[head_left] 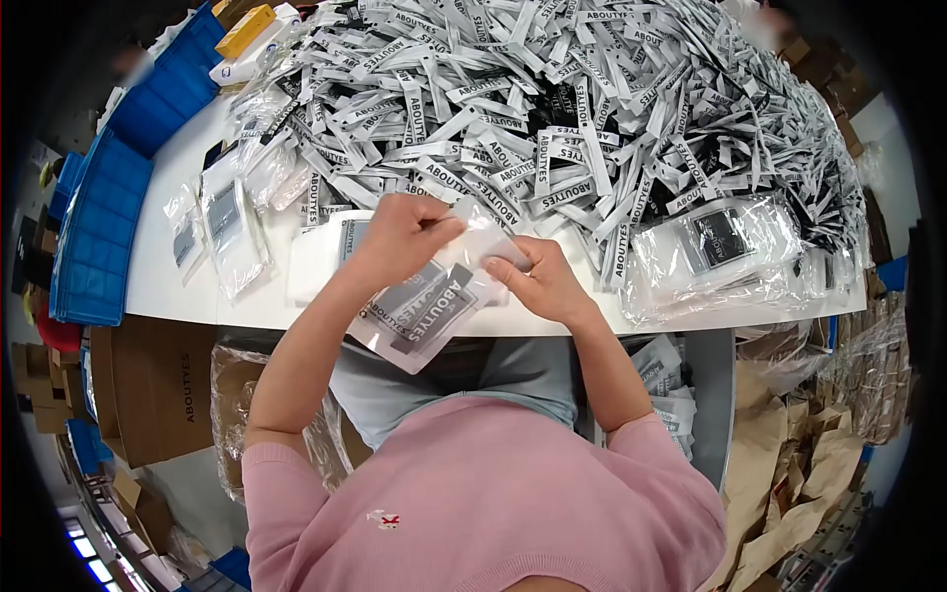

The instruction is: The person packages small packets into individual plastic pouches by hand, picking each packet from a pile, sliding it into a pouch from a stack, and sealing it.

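Note:
A clear plastic bag (424,321) with grey ABOUTYES labels showing in it hangs tilted between my hands, over the table's front edge. My right hand (533,281) grips the bag's upper right edge, thumb on top. At the upper left of the bag is my left hand (409,237), its fingers curled together near the opening; what they pinch, if anything, is hidden. Behind my left hand, a stack of white packets (318,259) lies on the white table (178,286). A large heap of grey and white ABOUTYES strips (513,109) rises just beyond my hands.
Filled clear bags (715,247) are stacked at the right front. More clear packets (232,232) lie at the left. Blue bins (104,217) line the left edge, with a yellow box (245,32) behind. A cardboard box (153,390) stands below left, brown paper (789,483) below right.

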`<state>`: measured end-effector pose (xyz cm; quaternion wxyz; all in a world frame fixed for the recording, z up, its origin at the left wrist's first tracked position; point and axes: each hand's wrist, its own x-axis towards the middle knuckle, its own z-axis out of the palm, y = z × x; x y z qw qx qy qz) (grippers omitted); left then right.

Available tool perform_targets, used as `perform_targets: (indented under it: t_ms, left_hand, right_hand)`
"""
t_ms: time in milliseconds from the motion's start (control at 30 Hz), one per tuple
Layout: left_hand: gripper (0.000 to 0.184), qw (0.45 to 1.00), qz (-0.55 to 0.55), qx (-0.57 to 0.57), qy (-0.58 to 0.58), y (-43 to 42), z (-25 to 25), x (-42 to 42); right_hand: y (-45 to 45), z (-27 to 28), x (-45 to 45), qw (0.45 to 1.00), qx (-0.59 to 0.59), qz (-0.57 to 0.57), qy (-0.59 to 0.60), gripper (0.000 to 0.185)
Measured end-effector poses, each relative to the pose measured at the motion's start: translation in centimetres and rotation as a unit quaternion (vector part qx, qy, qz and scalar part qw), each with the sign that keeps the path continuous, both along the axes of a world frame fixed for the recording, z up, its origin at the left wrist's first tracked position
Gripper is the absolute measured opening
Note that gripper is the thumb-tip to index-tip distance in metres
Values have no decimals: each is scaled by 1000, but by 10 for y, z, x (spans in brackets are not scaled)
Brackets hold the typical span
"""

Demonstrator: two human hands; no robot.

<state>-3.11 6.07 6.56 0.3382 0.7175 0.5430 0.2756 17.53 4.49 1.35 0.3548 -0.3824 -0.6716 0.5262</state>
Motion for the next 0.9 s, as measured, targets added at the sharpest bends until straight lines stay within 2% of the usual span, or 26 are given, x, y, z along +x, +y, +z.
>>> perform_targets:
  t_ms: [33,67,100,133,200,233,267,300,333,400,467,533,567,600,633,667,700,767,867,900]
  left_hand:
    - [7,998,14,52,20,-5,3,1]
    - [5,979,-45,179,89,-7,2,1]
    - [7,936,-102,301,154,-9,3,3]
    - [8,918,-148,307,204,-16,7,11]
    - [7,902,-163,318,245,-22,6,26]
    - [6,882,-178,330,287,-23,6,29]
    - [6,881,-181,331,286,-23,4,30]
    - [6,903,-181,305,242,-23,-1,31]
    - [8,922,-184,276,197,-23,-7,32]
    - [8,927,-180,273,182,-21,-19,25]
    - [11,930,-138,272,204,-18,-28,4]
    - [12,971,-39,147,186,-21,-36,-27]
    - [20,976,-19,15,217,-23,-32,-40]
    - [20,976,-23,18,216,-27,-36,-40]
    - [35,970,-21,80,227,-31,-45,-41]
    - [51,961,-18,141,237,-35,-54,-41]
    - [74,950,-29,89,297,-36,-61,-35]
    - [74,943,-32,110,313,-39,-68,-20]
    - [72,933,-28,138,332,-44,-75,-16]
    - [71,942,-34,150,298,-44,-77,-21]
  right_hand:
    - [0,0,0,1000,0,-3,0,13]
    - [-1,-1,0,993,108,-22,-35,11]
    - [-2,-2,-1,974,214,-40,-71,9]
    - [-4,-2,-3,974,211,-41,-73,9]
    - [-7,-1,-9,942,307,-59,-125,3]
    - [-9,1,-7,942,307,-62,-125,3]
    - [-12,3,-2,946,297,-61,-115,3]
    - [-14,4,5,950,288,-60,-106,2]
    - [-17,3,16,948,289,-43,-126,2]
    - [-19,6,49,933,318,-16,-168,7]
    - [-26,6,109,935,247,-25,-252,9]
    - [-36,27,172,905,36,-51,-422,13]
    - [-42,32,182,904,59,-107,-410,16]
    - [-47,36,188,899,80,-162,-398,19]
    - [-41,39,177,891,94,-194,-400,19]
    - [-30,35,163,891,169,-211,-366,18]
    - [-15,25,146,884,244,-225,-329,17]
    - [30,7,115,863,336,-221,-306,17]
    - [113,-21,79,811,319,-294,-392,34]
    - [136,-33,71,791,305,-329,-416,41]
